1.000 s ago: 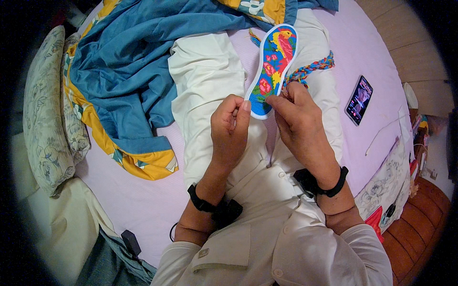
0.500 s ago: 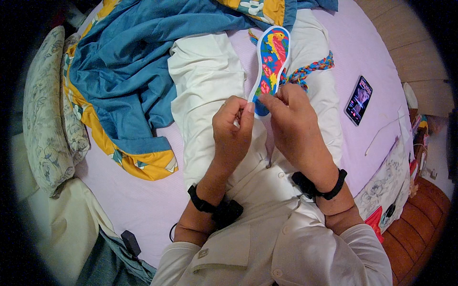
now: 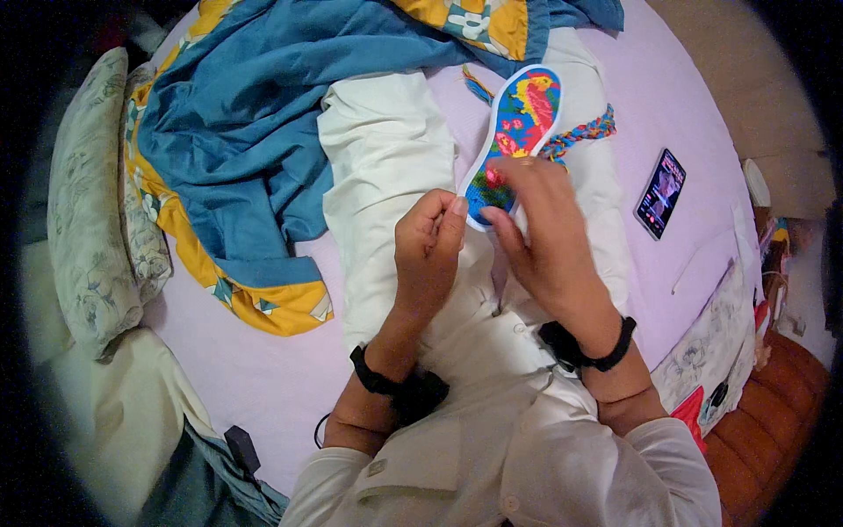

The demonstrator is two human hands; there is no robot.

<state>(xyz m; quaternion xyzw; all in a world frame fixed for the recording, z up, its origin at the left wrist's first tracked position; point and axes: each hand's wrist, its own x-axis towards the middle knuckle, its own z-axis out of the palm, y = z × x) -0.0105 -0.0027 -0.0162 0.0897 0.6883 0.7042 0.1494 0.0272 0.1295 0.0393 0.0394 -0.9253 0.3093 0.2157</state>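
Observation:
A shoe insole (image 3: 516, 119) with a white rim and a bright bird-and-flower pattern on blue lies tilted above my lap, its heel end toward me. At the heel's left edge, my left hand (image 3: 428, 259) pinches it between thumb and curled fingers. My right hand (image 3: 558, 241) is over the right side of the heel, thumb and fingers spread apart, partly covering the pattern. No needle or thread can be made out in it. Behind the insole, a braid of multicoloured thread (image 3: 588, 132) rests across my white trouser leg (image 3: 386, 132).
On the pale lilac sheet (image 3: 694, 114) to the right lies a phone (image 3: 660, 193) with a lit screen. A blue and yellow quilt (image 3: 237, 140) is bunched at the left, beside a flowered pillow (image 3: 92, 211). A brown cushioned seat (image 3: 768, 422) stands at the lower right.
My right hand has opened from a pinch near the insole's edge, its fingers spreading. The insole has swung slightly to the right and nearer; my left hand keeps its hold.

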